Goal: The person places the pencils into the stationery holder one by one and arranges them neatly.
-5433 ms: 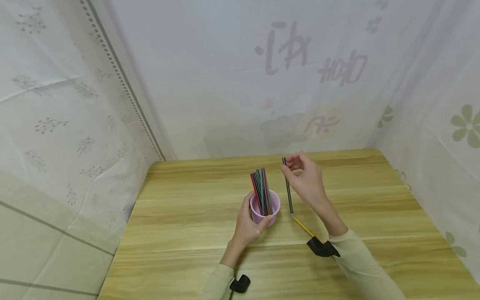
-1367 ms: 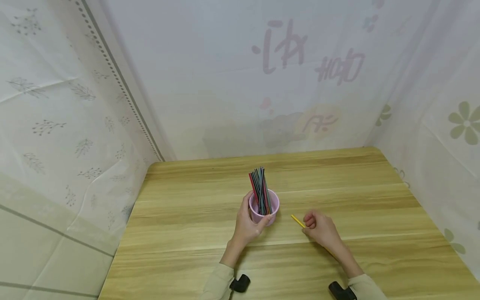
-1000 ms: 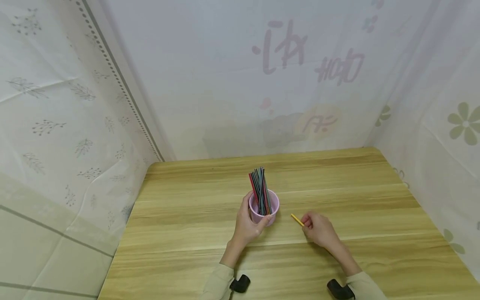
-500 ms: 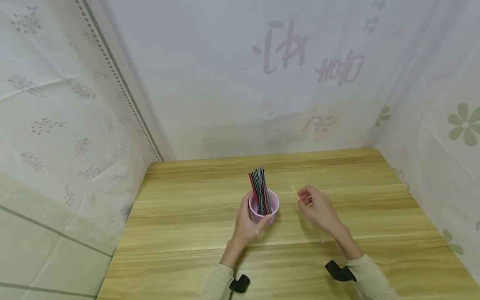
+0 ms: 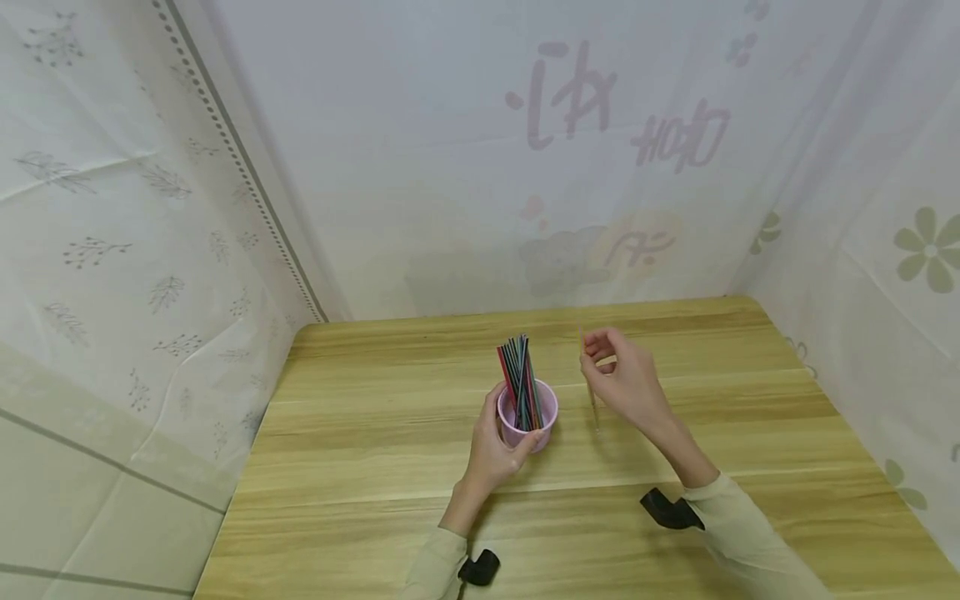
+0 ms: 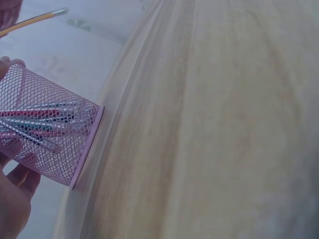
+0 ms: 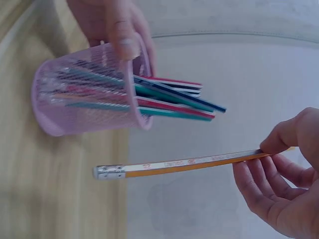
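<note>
My left hand (image 5: 491,457) grips a pink mesh pencil cup (image 7: 84,112) from its left side, the thumb at the rim in the head view. Several pencils (image 5: 517,371), dark, green and red, stand in the cup and lean toward the left. To the right of the cup, my right hand (image 5: 625,379) pinches a yellow pencil (image 7: 184,163) near one end between thumb and fingertips. This pencil hangs nearly upright over the table, its silver ferrule and eraser (image 7: 107,172) pointing down. A gap separates it from the cup.
The wood-grain table (image 5: 375,467) lies under both hands. Its far edge meets a pale printed cloth (image 5: 420,167), with more cloth on the left and right. Black wrist mounts (image 5: 480,568) sit at both sleeves.
Earlier my right hand held a dark pencil; then it took the yellow pencil off the table. It has lifted that pencil forward and turned it upright. My left hand stays on the cup.
</note>
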Demonstrator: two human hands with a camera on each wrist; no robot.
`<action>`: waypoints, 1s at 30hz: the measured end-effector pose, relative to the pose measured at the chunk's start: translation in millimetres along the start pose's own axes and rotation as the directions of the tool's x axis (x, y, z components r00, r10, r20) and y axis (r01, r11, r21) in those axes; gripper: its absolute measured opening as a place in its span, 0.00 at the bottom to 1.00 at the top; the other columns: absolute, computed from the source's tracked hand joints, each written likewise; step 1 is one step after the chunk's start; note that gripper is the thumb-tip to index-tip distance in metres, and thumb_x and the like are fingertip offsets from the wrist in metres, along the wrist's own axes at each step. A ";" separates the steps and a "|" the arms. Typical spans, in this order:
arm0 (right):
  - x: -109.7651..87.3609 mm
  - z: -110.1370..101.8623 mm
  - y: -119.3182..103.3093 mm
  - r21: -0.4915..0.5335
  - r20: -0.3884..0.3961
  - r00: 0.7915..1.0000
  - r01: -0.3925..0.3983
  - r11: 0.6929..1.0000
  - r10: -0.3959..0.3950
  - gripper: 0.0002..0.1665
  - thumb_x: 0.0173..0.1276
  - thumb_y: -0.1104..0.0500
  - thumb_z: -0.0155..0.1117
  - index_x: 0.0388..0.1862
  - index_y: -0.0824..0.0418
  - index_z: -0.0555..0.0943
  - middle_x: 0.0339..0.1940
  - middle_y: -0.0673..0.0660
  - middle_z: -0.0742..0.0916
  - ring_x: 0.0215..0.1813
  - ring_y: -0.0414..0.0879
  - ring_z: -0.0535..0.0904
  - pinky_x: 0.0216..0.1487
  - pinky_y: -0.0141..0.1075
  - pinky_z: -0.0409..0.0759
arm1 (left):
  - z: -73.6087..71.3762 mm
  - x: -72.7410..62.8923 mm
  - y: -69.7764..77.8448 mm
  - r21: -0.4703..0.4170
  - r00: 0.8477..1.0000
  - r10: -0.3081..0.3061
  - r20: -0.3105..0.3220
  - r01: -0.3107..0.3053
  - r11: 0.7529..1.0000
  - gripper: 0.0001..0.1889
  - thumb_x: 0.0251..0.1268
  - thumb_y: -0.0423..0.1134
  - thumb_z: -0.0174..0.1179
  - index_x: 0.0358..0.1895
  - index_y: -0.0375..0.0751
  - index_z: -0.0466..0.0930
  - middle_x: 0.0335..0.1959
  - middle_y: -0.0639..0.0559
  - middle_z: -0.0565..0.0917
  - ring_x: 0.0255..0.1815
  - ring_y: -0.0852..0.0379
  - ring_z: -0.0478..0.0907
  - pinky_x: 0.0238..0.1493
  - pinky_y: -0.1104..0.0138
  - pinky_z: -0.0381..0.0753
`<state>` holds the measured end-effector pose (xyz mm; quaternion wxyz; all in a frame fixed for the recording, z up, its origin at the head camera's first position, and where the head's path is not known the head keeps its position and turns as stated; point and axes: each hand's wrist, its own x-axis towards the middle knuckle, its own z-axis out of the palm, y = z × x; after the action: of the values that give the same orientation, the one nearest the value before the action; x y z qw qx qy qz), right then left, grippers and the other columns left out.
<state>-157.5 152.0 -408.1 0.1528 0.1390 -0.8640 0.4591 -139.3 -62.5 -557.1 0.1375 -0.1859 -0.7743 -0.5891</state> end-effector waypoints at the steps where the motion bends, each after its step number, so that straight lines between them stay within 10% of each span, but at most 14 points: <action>1: 2.3 0.7 -3.0 0.014 -0.011 1.000 0.010 1.000 -0.010 0.10 0.66 0.71 0.62 0.46 0.69 0.80 0.38 0.61 0.86 0.39 0.50 0.83 0.34 0.25 0.84 | 0.0 -0.1 0.0 0.000 1.000 -0.002 -0.002 0.002 1.000 0.47 0.51 0.43 0.75 0.75 0.44 0.61 0.67 0.43 0.76 0.66 0.47 0.76 0.67 0.52 0.79; 14: 25.4 24.2 -18.9 0.203 -0.128 0.991 0.059 0.977 -0.033 0.11 0.64 0.74 0.63 0.46 0.71 0.80 0.39 0.65 0.86 0.39 0.44 0.82 0.37 0.23 0.85 | -1.2 -0.2 -3.2 0.006 1.000 0.015 -0.016 -0.015 1.000 0.46 0.53 0.45 0.75 0.76 0.45 0.60 0.66 0.43 0.76 0.65 0.45 0.77 0.64 0.49 0.80; 30: 24.3 57.8 0.6 0.228 -0.039 0.999 0.002 0.974 0.007 0.11 0.63 0.74 0.64 0.45 0.73 0.79 0.38 0.66 0.87 0.39 0.54 0.84 0.37 0.31 0.88 | -2.3 0.6 1.3 0.018 1.000 0.025 0.018 -0.026 0.999 0.46 0.54 0.46 0.74 0.75 0.42 0.59 0.67 0.42 0.75 0.64 0.46 0.77 0.65 0.52 0.80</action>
<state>-187.8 101.6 -429.8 0.1524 0.1452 -0.8027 0.5581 -139.3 -64.3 -555.2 0.1400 -0.1996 -0.7785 -0.5784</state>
